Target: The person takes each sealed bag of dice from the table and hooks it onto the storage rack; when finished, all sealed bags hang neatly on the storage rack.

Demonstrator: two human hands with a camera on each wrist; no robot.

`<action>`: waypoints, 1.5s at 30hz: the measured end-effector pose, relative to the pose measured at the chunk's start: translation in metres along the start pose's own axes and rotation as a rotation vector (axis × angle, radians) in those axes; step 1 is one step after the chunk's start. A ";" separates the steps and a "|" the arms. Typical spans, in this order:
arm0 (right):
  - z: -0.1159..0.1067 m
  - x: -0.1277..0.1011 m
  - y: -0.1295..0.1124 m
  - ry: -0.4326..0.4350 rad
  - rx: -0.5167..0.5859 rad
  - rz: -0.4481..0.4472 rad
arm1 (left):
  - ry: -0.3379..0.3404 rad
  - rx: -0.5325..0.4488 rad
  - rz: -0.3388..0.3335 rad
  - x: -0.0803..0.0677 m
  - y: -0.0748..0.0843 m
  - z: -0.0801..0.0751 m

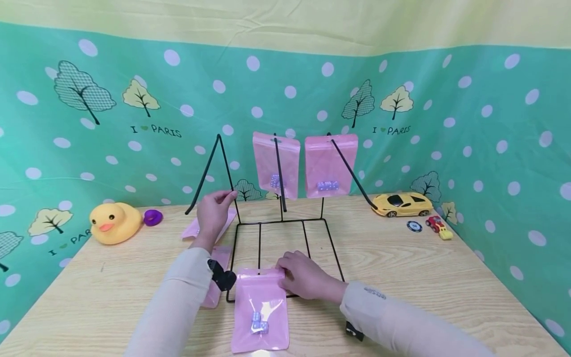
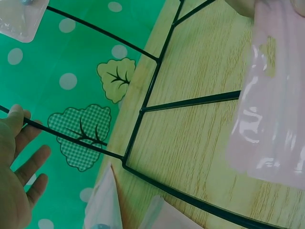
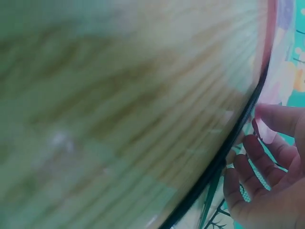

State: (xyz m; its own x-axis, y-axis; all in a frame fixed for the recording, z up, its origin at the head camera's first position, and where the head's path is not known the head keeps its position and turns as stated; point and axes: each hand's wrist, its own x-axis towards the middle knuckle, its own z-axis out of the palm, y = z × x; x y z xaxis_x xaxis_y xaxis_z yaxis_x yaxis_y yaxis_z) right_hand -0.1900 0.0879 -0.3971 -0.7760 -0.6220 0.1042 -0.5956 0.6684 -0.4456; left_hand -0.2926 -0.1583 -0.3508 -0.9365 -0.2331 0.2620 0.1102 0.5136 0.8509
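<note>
Pink and slippery-looking, the zip pouch [image 1: 260, 310] lies flat on the bench [image 1: 401, 277] just in front of the wire rack [image 1: 285, 233], its top edge over the rack's front bar. The right hand [image 1: 303, 278] pinches that top corner with curled fingers. The left hand [image 1: 213, 212] is up at the rack's left prong [image 1: 226, 166], fingertips closed lightly on the wire; in the left wrist view the fingers look fairly loose, so this is a steadying touch more than a firm grip.

Small dice [image 1: 259, 321] sit loose near the bottom of the pouch. If it is lifted by one corner they will likely slide and swing it, making the hang hole hard to line up with a prong. A glossy film pinched at the edge could also slip free.

Two more pouches [image 1: 301, 166] hang at the back of the rack. The rack looks light, so a pull on the left prong could tip it and shake them off. Further pink pouches [image 1: 196, 228] lie left of the rack, beyond them a rubber duck [image 1: 115, 222]; a yellow toy car [image 1: 402, 204] sits to the right of the rack.
</note>
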 end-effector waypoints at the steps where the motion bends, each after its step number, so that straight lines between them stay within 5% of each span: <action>1: -0.001 0.000 0.001 -0.003 0.013 0.002 | 0.000 0.001 0.002 0.000 0.000 0.000; 14: -0.012 -0.006 0.008 -0.046 0.293 0.040 | -0.004 0.007 0.005 0.000 0.000 0.000; 45: -0.063 -0.036 0.004 0.246 0.433 -0.072 | -0.019 0.015 -0.007 -0.001 0.003 -0.002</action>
State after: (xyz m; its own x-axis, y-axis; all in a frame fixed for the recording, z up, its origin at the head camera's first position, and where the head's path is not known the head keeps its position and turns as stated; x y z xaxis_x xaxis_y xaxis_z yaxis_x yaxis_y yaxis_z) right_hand -0.1771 0.1388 -0.3470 -0.7930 -0.5111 0.3314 -0.5490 0.3638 -0.7525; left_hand -0.2905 -0.1578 -0.3476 -0.9434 -0.2209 0.2472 0.0990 0.5241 0.8459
